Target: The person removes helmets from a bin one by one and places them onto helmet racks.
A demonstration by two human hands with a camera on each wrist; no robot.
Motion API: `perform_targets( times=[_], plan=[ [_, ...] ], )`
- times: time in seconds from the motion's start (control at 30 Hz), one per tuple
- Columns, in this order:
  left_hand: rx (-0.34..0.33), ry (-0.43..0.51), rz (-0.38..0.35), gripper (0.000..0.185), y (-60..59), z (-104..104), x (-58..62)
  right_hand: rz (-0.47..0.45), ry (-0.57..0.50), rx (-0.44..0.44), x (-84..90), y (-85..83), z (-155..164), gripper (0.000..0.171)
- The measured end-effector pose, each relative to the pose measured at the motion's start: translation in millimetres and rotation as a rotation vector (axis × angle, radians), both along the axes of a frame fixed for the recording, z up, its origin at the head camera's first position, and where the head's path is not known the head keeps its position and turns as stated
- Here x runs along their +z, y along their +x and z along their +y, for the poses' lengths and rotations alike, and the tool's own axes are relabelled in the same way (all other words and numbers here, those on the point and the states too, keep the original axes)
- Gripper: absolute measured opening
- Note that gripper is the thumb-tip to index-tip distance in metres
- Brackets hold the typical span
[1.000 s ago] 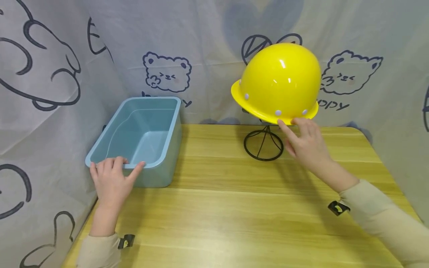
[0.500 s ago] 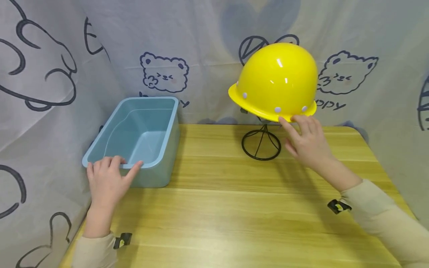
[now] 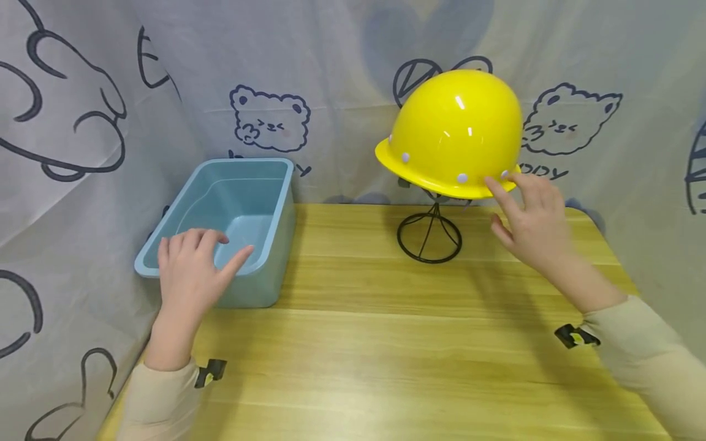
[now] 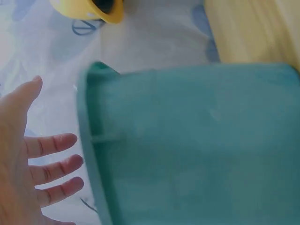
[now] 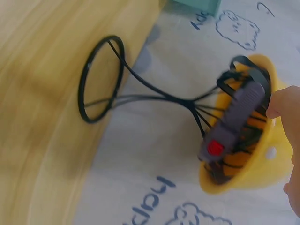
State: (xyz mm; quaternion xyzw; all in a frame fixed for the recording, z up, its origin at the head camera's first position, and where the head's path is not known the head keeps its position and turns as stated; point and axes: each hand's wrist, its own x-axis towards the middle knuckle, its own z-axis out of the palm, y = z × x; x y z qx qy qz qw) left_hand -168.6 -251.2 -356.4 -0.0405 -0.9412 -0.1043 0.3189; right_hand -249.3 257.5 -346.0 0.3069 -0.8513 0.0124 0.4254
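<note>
A yellow hard hat (image 3: 460,131) sits on a black wire stand (image 3: 430,239) at the back right of the table. In the right wrist view, a grey strap fitting with a red button (image 5: 215,148) shows inside the hat. My right hand (image 3: 532,226) is at the hat's right front brim, fingers spread; whether the fingertips touch it I cannot tell. A blue-green plastic bin (image 3: 284,220) stands at the left, nothing visible inside. My left hand (image 3: 193,272) hovers by its near rim with fingers spread, apart from the rim in the left wrist view (image 4: 47,164).
The wooden table (image 3: 353,343) extends between the bin and the stand and toward me. Behind and at the sides hangs a pale curtain (image 3: 342,110) with cartoon drawings, close to the bin's left side and behind the hat.
My left hand has come off the bin's near rim, moving up and slightly right. My right hand has shifted right along the hat's brim. The hat has turned slightly on its stand.
</note>
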Motion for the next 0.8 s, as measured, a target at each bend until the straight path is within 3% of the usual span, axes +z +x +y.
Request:
perform_targets(
  times=[0.1,0.27,0.5,0.6,0.8],
  plan=[
    [-0.027,0.004,-0.019,0.05,-7.1,12.6,12.8,0.03,-0.035,-0.021,10.3,3.9,9.6,0.048],
    [-0.075,0.006,-0.017,0.053,-20.6,34.4,31.3,0.003,-0.086,-0.106,23.3,14.6,33.7,0.051],
    [-0.093,0.01,-0.154,0.066,-39.2,66.8,46.3,-0.073,-0.198,-0.239,23.4,30.4,70.7,0.066],
    [-0.099,0.006,-0.211,0.073,-48.1,80.1,47.0,-0.172,-0.201,-0.324,20.0,38.2,84.0,0.076],
    [-0.083,-0.018,-0.269,0.076,-64.4,106.7,38.2,-0.485,-0.188,-0.497,10.8,48.5,102.7,0.084]
  ],
)
